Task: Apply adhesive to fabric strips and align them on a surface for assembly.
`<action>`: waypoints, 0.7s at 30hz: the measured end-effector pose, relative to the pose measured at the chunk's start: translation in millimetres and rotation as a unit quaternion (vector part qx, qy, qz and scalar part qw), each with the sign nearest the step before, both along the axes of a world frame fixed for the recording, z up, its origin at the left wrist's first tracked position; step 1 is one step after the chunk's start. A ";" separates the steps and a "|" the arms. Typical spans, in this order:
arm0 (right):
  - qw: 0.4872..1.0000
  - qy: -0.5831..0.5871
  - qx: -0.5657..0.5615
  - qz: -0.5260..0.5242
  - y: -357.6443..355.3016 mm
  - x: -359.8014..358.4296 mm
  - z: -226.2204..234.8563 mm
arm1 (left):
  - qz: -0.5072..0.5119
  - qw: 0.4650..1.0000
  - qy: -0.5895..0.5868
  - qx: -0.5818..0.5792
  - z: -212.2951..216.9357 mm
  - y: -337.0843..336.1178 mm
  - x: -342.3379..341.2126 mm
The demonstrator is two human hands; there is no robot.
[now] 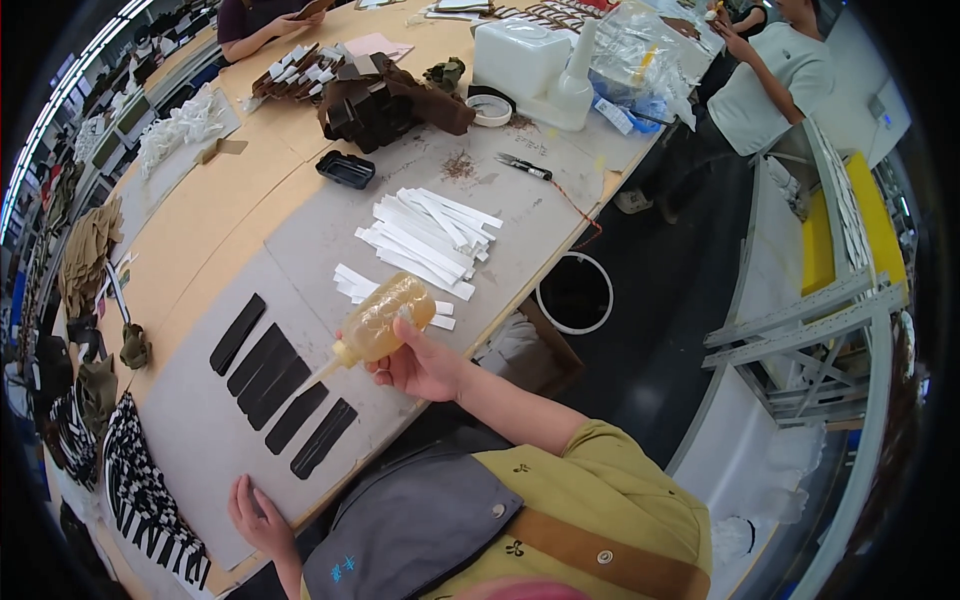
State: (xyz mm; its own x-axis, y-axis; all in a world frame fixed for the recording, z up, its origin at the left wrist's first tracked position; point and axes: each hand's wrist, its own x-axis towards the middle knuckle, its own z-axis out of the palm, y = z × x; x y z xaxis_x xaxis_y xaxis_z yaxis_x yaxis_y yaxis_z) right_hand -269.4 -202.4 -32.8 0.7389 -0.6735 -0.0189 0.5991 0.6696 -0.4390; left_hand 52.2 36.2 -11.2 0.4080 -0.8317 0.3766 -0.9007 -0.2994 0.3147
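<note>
My right hand (420, 365) grips a squeeze bottle of amber glue (380, 322), tilted with its nozzle pointing down-left at a row of several black strips (282, 388) on a grey mat (200, 440). My left hand (258, 518) lies flat with fingers apart on the mat's near edge, holding nothing. A heap of white strips (430, 240) lies just beyond the bottle, with a few more white strips (355, 284) close to it.
A black tray (346, 169), brown pieces (385, 100), scissors (523, 166), a tape roll (490, 110) and a white container (520, 58) sit farther along the table. Black-and-white striped pieces (140, 490) lie at the left. A round bin (576, 293) and metal rack (830, 300) stand right. Other people work at the far end.
</note>
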 end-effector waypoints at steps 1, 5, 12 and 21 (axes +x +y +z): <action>1.000 0.000 0.001 -0.001 -0.4 -0.4 -1.6 | 0.000 1.000 0.001 0.004 1.5 -0.7 -1.1; 1.000 0.003 0.004 0.006 -1.5 -1.0 -3.1 | 0.000 1.000 0.004 0.005 2.6 -0.6 -2.9; 1.000 0.008 -0.001 0.004 -1.2 1.6 -2.1 | 0.008 1.000 0.011 -0.005 -0.2 1.0 -2.9; 1.000 0.027 0.012 -0.008 -1.4 -0.7 0.3 | -0.023 0.999 -0.033 0.005 6.1 -0.5 5.1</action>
State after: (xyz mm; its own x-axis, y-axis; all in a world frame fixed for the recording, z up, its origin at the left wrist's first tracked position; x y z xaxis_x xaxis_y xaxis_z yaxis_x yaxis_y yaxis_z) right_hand -270.1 -203.9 -32.5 0.7252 -0.6844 -0.0747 0.5862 0.6708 -0.4542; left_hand 57.3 35.7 -5.1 0.3440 -0.8530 0.3925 -0.9323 -0.2606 0.2507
